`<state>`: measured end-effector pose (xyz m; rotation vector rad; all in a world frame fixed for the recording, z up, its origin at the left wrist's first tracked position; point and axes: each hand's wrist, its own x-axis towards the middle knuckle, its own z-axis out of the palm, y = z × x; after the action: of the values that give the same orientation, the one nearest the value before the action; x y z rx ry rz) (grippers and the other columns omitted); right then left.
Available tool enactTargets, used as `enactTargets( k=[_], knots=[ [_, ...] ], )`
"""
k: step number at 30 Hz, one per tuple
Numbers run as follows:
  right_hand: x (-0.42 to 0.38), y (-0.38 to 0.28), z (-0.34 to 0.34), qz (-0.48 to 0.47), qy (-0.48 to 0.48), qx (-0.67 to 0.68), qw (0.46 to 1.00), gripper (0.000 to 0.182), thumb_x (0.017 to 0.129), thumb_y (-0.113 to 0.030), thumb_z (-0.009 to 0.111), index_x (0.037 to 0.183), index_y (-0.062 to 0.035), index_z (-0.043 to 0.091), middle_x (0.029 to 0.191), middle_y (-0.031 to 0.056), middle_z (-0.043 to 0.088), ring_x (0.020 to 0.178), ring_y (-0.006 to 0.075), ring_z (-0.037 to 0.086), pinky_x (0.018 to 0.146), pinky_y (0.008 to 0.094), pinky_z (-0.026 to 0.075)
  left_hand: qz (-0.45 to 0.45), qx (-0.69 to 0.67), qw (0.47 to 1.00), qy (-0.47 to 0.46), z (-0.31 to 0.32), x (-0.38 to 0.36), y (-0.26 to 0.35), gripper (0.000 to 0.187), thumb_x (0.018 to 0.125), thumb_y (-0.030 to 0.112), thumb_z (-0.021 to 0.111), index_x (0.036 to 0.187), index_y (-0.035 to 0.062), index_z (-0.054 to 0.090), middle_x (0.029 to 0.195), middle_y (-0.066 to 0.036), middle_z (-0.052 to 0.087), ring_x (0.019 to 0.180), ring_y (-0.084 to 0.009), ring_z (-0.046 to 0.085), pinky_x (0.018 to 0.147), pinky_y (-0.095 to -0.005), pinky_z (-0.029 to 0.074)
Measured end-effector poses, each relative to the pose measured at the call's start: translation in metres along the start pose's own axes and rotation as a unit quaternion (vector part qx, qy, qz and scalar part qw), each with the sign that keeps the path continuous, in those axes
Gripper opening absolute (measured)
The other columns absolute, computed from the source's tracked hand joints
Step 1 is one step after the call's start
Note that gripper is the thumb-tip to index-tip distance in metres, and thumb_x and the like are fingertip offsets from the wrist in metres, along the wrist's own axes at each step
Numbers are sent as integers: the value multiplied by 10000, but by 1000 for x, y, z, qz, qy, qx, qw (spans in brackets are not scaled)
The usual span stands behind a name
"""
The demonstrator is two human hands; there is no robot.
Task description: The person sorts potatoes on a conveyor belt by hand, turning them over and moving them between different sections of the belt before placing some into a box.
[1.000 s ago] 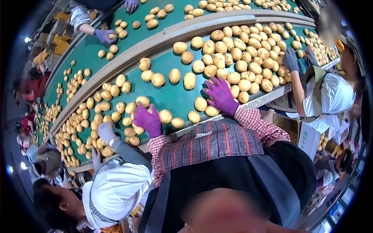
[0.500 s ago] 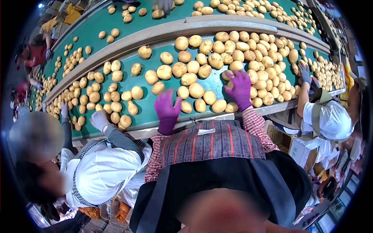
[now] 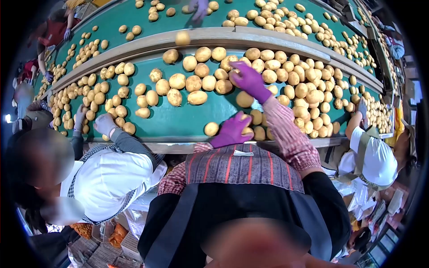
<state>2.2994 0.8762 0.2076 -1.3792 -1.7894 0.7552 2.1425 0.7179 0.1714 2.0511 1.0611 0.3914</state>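
Note:
Potatoes lie spread over a green conveyor belt (image 3: 170, 120) in front of me. My left hand (image 3: 228, 132), in a purple glove, is at the near edge with its fingers bent around a potato (image 3: 247, 131). A single potato (image 3: 211, 129) lies just left of that hand. Farther out, my right hand (image 3: 251, 81), also purple-gloved, reaches across the belt. Its fingers close over a potato (image 3: 233, 77), partly hidden by the glove. More potatoes (image 3: 304, 91) are crowded to its right.
A wooden rail (image 3: 147, 52) divides the belt from another green lane with potatoes. One blurred potato (image 3: 182, 38) appears over that rail. A co-worker's gloved hand (image 3: 105, 125) is at my left, another person (image 3: 373, 154) at my right. Across, a gloved hand (image 3: 199, 8) reaches in.
My left hand has moved right along the near edge. My right hand has shifted farther out and left. Potatoes near my hands have changed position, and one now appears over the rail.

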Motion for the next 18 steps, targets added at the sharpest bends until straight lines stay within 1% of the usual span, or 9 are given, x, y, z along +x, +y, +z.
enactTargets(
  k=[2, 4, 7, 9, 10, 12, 13, 16, 18],
  knots=[
    [18, 18, 40, -165, -67, -171, 969, 311, 980, -268, 640, 1264, -176, 730, 1205, 115, 722, 957, 317, 742, 777, 479, 595, 4, 74, 995, -70, 0, 17, 16, 589, 868, 568, 747, 1253, 125, 695, 1209, -241, 657, 1062, -450, 683, 876, -554, 549],
    [40, -1, 61, -48, -203, -296, 932, 393, 954, -220, 640, 1339, -166, 700, 1192, 120, 711, 1004, 347, 736, 786, 487, 601, -3, 73, 993, -92, -27, 26, 39, 492, 871, 514, 747, 1178, 133, 707, 1151, -186, 671, 980, -395, 668, 801, -519, 513],
    [52, 5, 66, -68, -259, -322, 908, 424, 916, -259, 692, 1335, -193, 703, 1133, 147, 690, 987, 361, 731, 757, 503, 597, 39, 15, 996, 78, -26, 15, 16, 358, 900, 379, 760, 1129, 110, 706, 1038, -156, 681, 948, -378, 666, 775, -476, 518],
    [57, 4, 60, -71, -289, -327, 897, 441, 876, -263, 732, 1311, -196, 708, 1177, 166, 700, 1009, 375, 729, 771, 517, 599, 20, -25, 967, 254, -50, 8, 30, 309, 917, 232, 763, 1190, 92, 731, 1114, -137, 730, 976, -355, 706, 832, -468, 564],
    [65, 7, 50, -96, -353, -320, 874, 391, 895, -268, 741, 1264, -143, 704, 1129, 136, 724, 936, 307, 738, 747, 467, 592, 3, 26, 950, 312, -54, 1, 18, 346, 895, 210, 788, 1213, 85, 739, 1152, -130, 748, 1003, -347, 721, 855, -471, 578],
    [71, 10, 19, 80, -328, 108, 935, 303, 949, -306, 719, 1171, -99, 712, 1055, 112, 741, 915, 230, 724, 732, 440, 584, -32, 93, 900, 424, -77, -11, -1, 333, 894, 170, 771, 1197, 40, 728, 1124, -175, 735, 979, -395, 707, 813, -501, 572],
    [74, 28, 11, 254, -234, 402, 848, 364, 985, -384, 723, 1203, -94, 685, 1051, 81, 721, 863, 169, 687, 718, 365, 559, -93, 166, 881, 433, -85, -22, -12, 339, 901, 155, 755, 1207, 16, 716, 1124, -215, 725, 969, -427, 698, 809, -515, 567],
    [65, 24, -8, 287, 85, 575, 762, 421, 1011, -404, 723, 1297, -100, 670, 1125, 89, 715, 958, 178, 687, 803, 339, 545, -164, 194, 835, 489, -73, -33, -58, 488, 920, 226, 763, 1344, 6, 663, 1109, -208, 702, 969, -437, 670, 850, -540, 535],
    [40, 40, -14, 39, 36, 211, 976, 488, 995, -400, 728, 1377, -107, 646, 1240, 116, 697, 1063, 259, 694, 882, 392, 560, -171, 187, 848, 466, -48, -17, -65, 555, 920, 256, 770, 1402, 21, 626, 1137, -201, 686, 1010, -432, 656, 867, -546, 523]
  ],
)
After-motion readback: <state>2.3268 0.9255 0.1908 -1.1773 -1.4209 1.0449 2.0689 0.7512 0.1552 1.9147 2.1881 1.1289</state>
